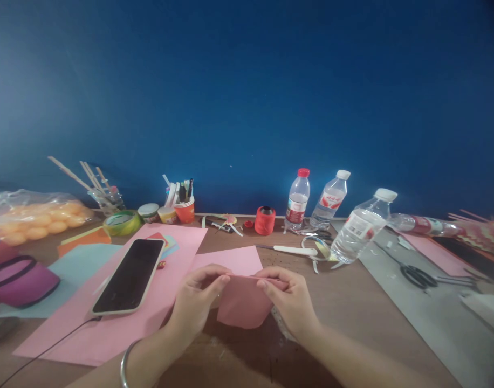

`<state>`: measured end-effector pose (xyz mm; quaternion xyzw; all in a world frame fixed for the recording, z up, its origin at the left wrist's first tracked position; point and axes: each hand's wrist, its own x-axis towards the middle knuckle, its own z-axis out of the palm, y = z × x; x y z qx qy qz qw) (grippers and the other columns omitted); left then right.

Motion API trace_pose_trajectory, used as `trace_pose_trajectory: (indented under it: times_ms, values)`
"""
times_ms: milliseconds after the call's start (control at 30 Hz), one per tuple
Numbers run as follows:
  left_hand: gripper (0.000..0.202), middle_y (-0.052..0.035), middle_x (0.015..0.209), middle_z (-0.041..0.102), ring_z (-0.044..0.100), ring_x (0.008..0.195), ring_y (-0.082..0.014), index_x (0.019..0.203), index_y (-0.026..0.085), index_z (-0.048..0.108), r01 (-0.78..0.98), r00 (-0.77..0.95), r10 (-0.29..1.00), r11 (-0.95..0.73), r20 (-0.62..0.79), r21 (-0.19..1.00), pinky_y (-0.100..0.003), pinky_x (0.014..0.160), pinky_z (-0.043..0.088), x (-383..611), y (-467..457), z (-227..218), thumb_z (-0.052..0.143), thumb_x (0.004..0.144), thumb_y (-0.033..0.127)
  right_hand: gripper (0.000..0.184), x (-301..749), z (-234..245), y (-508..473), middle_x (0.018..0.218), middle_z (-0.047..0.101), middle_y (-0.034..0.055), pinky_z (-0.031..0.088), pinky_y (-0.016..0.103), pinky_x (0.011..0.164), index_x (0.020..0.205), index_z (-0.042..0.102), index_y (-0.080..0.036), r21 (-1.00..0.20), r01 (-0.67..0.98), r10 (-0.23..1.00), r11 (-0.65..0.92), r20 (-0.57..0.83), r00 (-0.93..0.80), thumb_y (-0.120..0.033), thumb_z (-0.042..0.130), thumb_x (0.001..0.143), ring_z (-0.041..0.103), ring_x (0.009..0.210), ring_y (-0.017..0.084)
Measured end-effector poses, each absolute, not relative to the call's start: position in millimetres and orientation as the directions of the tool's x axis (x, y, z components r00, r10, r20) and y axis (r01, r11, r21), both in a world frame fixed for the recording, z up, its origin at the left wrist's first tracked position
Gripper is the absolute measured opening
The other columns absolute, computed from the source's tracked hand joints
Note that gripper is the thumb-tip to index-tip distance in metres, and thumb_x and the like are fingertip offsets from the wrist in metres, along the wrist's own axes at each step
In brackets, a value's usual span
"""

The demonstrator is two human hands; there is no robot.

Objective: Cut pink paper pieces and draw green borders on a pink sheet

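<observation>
A small folded piece of pink paper (242, 304) is held up just above the wooden table (352, 318). My left hand (196, 302) pinches its upper left edge, thumb and fingers pressed together. At the upper right edge, my right hand (289, 302) pinches in the same way. A silver bangle (124, 364) circles my left wrist. Behind the hands lies another pink sheet (234, 260). A large pink sheet (109, 318) lies to the left, with a black phone (129, 276) resting on it, its cable running off toward me.
White-handled scissors (295, 250) and a tilted water bottle (362, 226) lie right of centre, two upright bottles (297, 200) and a red thread spool (265, 220) behind. Black scissors (419, 276) rest on a grey mat at right. Cups, tape rolls, a bag of orange balls (32, 218) and a purple pouch (18, 280) sit left.
</observation>
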<state>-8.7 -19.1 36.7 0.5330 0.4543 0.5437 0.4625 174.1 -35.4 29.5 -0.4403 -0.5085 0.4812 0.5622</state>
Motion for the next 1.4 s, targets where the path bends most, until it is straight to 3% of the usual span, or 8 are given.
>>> trace_pose_trajectory:
  times_ms: [433, 667, 900, 1200, 1400]
  values:
    - [0.017, -0.0016, 0.076, 0.062, 0.057, 0.074, -0.0167, 0.071, 0.018, 0.062, 0.037, -0.081, 0.962, -0.258, 0.260, 0.966, -0.026, 0.070, 0.045, -17, -11, 27, 0.067, 0.073, 0.035, 0.013, 178, 18, -26, 0.073, 0.073, 0.0046, 0.047, 0.028, 0.064, 0.075, 0.074, -0.019, -0.985, -0.079, 0.986, 0.156, 0.151, 0.070, -0.030, 0.072, 0.069, 0.062, 0.068, 0.018]
    - [0.016, -0.0002, 0.071, 0.061, 0.055, 0.067, -0.0150, 0.070, 0.018, 0.062, 0.141, -0.028, 0.979, -0.196, 0.201, 0.971, -0.024, 0.063, 0.043, -21, -7, 30, 0.065, 0.074, 0.033, 0.009, 182, 32, -19, 0.068, 0.071, 0.0042, 0.044, 0.028, 0.064, 0.064, 0.073, -0.017, -0.998, -0.054, 0.995, 0.039, 0.034, 0.090, -0.025, 0.072, 0.064, 0.060, 0.066, 0.018]
    - [0.018, 0.0004, 0.068, 0.061, 0.054, 0.063, -0.0147, 0.073, 0.017, 0.061, 0.186, -0.065, 0.985, -0.144, 0.159, 0.972, -0.023, 0.058, 0.042, -22, -3, 29, 0.064, 0.073, 0.035, 0.013, 183, 22, -12, 0.056, 0.062, 0.0012, 0.036, 0.024, 0.051, 0.068, 0.071, -0.012, -0.978, -0.166, 0.991, -0.125, -0.131, 0.023, -0.025, 0.070, 0.065, 0.048, 0.051, 0.011]
    - [0.021, 0.0007, 0.071, 0.062, 0.054, 0.061, -0.0130, 0.077, 0.018, 0.062, 0.205, -0.088, 0.985, -0.131, 0.152, 0.970, -0.021, 0.054, 0.043, -22, 0, 22, 0.065, 0.074, 0.038, 0.009, 191, 28, -1, 0.055, 0.062, 0.0004, 0.038, 0.025, 0.053, 0.059, 0.068, -0.013, -0.990, -0.122, 0.996, -0.067, -0.074, 0.053, -0.021, 0.072, 0.059, 0.049, 0.053, 0.011]
    - [0.023, 0.0011, 0.070, 0.061, 0.056, 0.059, -0.0134, 0.078, 0.018, 0.061, 0.191, -0.081, 0.987, -0.123, 0.141, 0.974, -0.021, 0.052, 0.043, -23, -1, 20, 0.063, 0.076, 0.041, 0.011, 191, 20, 2, 0.056, 0.063, 0.0008, 0.037, 0.024, 0.053, 0.063, 0.069, -0.013, -0.972, -0.219, 0.996, -0.081, -0.085, 0.011, -0.021, 0.075, 0.059, 0.047, 0.051, 0.009]
